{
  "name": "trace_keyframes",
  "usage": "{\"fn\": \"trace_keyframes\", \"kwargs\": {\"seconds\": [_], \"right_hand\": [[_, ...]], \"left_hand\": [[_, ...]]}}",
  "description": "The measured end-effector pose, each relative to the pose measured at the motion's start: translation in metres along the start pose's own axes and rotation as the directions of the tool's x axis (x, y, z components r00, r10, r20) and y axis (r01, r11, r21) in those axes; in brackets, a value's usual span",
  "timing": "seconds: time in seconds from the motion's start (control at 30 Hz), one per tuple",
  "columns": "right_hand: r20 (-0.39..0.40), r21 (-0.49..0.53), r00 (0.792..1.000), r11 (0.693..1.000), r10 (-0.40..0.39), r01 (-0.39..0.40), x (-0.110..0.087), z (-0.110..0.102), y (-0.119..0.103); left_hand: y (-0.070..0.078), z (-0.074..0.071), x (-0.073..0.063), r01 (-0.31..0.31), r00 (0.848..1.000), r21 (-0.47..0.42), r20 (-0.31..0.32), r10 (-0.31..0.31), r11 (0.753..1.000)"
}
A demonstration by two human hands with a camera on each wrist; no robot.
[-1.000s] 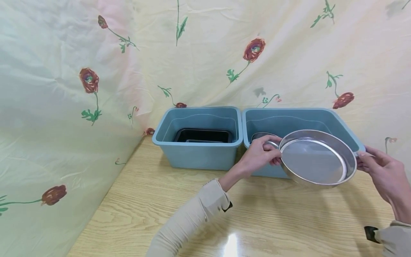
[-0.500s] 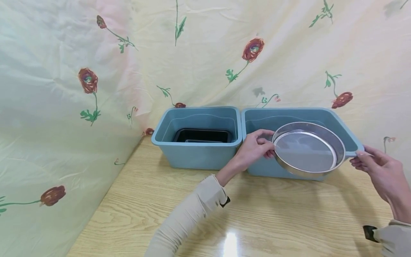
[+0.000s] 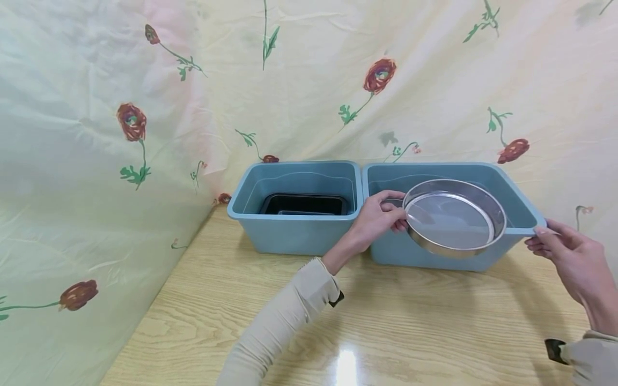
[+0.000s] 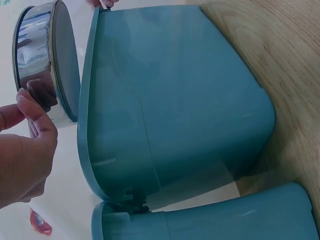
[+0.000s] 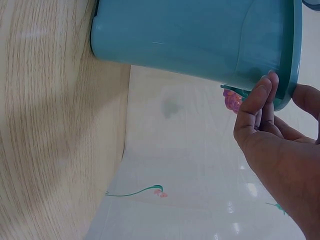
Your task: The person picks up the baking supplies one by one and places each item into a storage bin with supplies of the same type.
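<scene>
My left hand (image 3: 374,220) pinches the rim of a round metal flour sieve (image 3: 451,221) at its left side. The sieve has a shiny shallow wall and fine mesh, and it hangs tilted over the front of the right blue bin (image 3: 425,260). In the left wrist view, thumb and fingertips grip the sieve wall (image 4: 35,55) beside the bin's rim. My right hand (image 3: 576,257) holds the bin's front right corner. From the right wrist view, the thumb lies over the rim and the fingers (image 5: 252,105) lie under it. The sieve hides much of the bin's inside.
Left of it stands a matching blue bin (image 3: 299,236) with black rectangular pans (image 3: 314,202) inside. Behind the left hand, a metal rim (image 3: 395,202) shows in the right bin. Both bins stand on a wood-grain table (image 3: 386,321), before a flowered cloth (image 3: 299,80).
The sieve has moved left and away from me, over the right bin, with my left hand. My right hand has kept its place at the bin's corner.
</scene>
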State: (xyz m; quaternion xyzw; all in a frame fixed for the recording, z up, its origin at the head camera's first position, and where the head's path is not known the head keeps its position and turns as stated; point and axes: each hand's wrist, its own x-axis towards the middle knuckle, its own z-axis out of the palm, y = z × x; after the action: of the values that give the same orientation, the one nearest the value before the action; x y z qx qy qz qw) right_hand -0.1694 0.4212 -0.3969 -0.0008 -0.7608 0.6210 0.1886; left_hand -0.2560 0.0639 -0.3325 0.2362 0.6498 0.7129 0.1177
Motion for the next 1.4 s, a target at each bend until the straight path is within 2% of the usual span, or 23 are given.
{"fn": "trace_keyframes", "kwargs": {"seconds": [0.17,0.47,0.7,0.93,1.17,1.4], "right_hand": [[0.009,0.019,1.000,1.000,-0.010,0.010,-0.001,0.000,0.001],[0.004,-0.070,1.000,0.997,-0.014,0.014,0.000,0.000,0.000],[0.006,-0.031,1.000,0.999,-0.012,0.012,0.000,-0.001,0.000],[0.003,-0.101,1.000,0.995,-0.004,0.004,0.000,-0.001,0.001],[0.015,-0.056,1.000,0.998,-0.014,0.015,-0.001,-0.002,0.000],[0.015,-0.054,1.000,0.998,-0.012,0.012,-0.001,-0.002,0.000]], "left_hand": [[-0.001,-0.002,0.003,0.005,1.000,-0.018,-0.016,-0.005,1.000],[-0.003,-0.006,0.010,0.012,0.998,-0.021,-0.063,-0.013,1.000],[-0.003,-0.008,0.014,0.021,0.996,0.009,-0.082,-0.021,1.000],[-0.002,-0.010,0.019,0.007,0.995,0.020,-0.104,-0.004,1.000],[-0.001,-0.012,0.022,0.013,0.990,0.029,-0.144,-0.009,0.999],[-0.002,-0.012,0.027,0.015,0.984,0.057,-0.180,-0.004,0.998]]}}
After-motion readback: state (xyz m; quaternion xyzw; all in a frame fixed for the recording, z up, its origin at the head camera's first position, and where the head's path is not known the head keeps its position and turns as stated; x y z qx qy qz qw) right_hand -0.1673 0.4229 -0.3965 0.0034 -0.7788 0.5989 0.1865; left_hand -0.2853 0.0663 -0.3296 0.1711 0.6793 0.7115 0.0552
